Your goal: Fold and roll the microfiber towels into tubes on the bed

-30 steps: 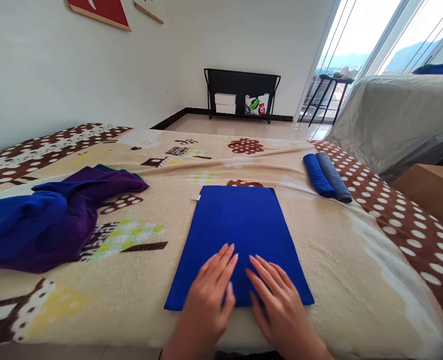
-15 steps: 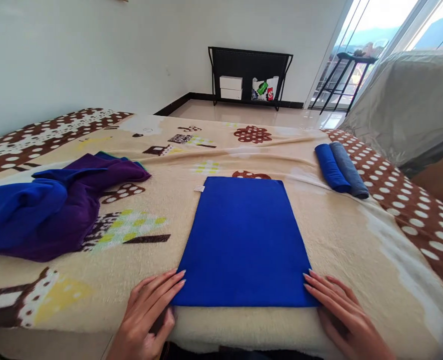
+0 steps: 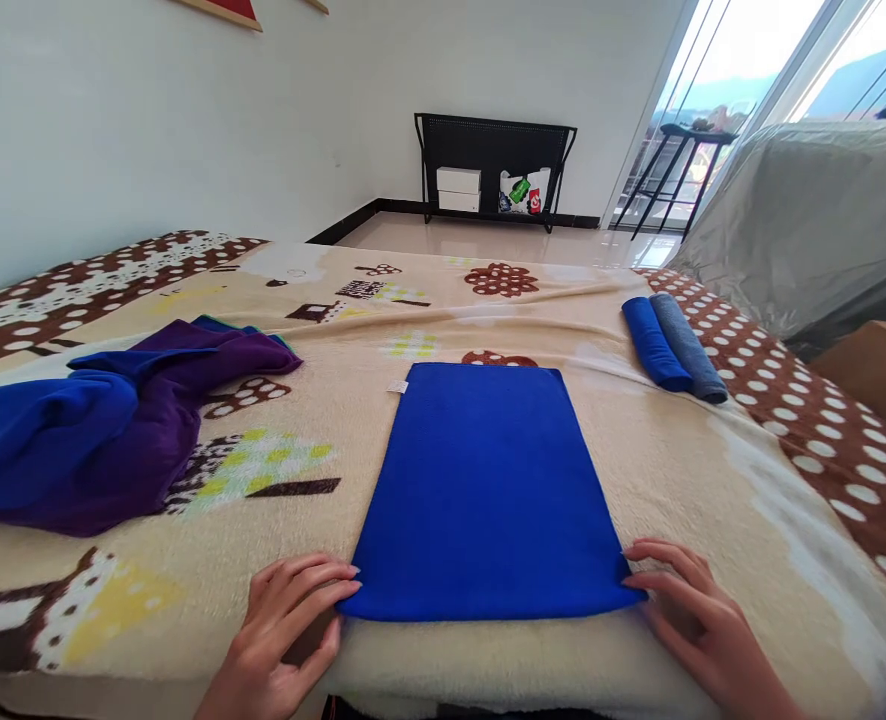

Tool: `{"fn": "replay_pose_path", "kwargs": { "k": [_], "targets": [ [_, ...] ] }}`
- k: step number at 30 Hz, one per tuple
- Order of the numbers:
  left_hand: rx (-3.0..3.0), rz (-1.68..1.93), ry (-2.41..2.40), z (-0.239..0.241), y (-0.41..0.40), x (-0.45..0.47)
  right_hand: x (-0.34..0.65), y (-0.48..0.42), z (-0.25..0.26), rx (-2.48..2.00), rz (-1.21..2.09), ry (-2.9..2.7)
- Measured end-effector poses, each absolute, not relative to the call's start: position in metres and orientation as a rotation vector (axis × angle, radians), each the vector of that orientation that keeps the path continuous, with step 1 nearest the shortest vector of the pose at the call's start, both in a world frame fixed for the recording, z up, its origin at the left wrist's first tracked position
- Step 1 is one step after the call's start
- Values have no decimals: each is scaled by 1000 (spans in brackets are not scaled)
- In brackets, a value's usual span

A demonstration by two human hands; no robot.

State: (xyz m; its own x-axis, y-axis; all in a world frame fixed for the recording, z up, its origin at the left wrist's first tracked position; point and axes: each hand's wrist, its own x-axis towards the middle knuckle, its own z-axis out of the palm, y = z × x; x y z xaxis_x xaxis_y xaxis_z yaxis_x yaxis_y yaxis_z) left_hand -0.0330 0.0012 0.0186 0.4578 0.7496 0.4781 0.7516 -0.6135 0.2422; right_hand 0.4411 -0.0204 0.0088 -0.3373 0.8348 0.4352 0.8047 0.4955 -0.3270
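A blue towel [image 3: 484,490] lies flat on the patterned blanket [image 3: 720,490], its near edge by the bed's front. My left hand [image 3: 285,630] is at the towel's near left corner, fingers curled with the tips pinching it. My right hand [image 3: 690,620] is at the near right corner, fingers bent onto that corner in the same way. The near edge looks slightly raised between the two hands.
A heap of blue and purple cloths [image 3: 90,430] lies at the left. A rolled blue towel [image 3: 654,345] and a rolled grey towel [image 3: 689,348] sit side by side at the far right. Beyond the bed are a black rack [image 3: 495,170] and covered furniture [image 3: 810,220].
Both hands went from the towel's middle outward to its near corners. Their fingers, stretched flat before, are now curled onto the corners.
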Motion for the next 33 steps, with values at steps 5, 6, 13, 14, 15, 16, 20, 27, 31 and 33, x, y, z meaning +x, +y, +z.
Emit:
{"fn": "replay_pose_path", "kwargs": {
  "k": [5,6,13,14,15,16,20,27,31,33],
  "targets": [
    [-2683,-865,-1501,18,5,-34,442,-17,3,-1412,180,-2111],
    [-2645,-867,-1566,17,5,-31,442,-17,1,-1447,186,-2091],
    [-2268,-812,-1938,4,7,-2,427,-17,-17,-1677,-116,-1972],
    [-2225,-813,-1955,2,7,0,425,-17,-18,-1692,-165,-1947],
    [-2189,-827,-1962,2,8,2,423,-18,-19,-1694,-217,-1925],
    [-2160,-846,-1962,1,7,4,422,-18,-20,-1678,-275,-1911],
    [-2137,-849,-1911,3,5,14,423,-21,-19,-1508,-463,-2007],
    [-2136,-857,-1834,13,1,30,420,-22,-8,-1469,-347,-2066],
    [-2088,-826,-1794,14,2,32,404,-16,-2,-1529,-413,-1997],
    [-2048,-815,-1779,15,2,35,394,-13,-1,-1573,-476,-1964]
  ]
}}
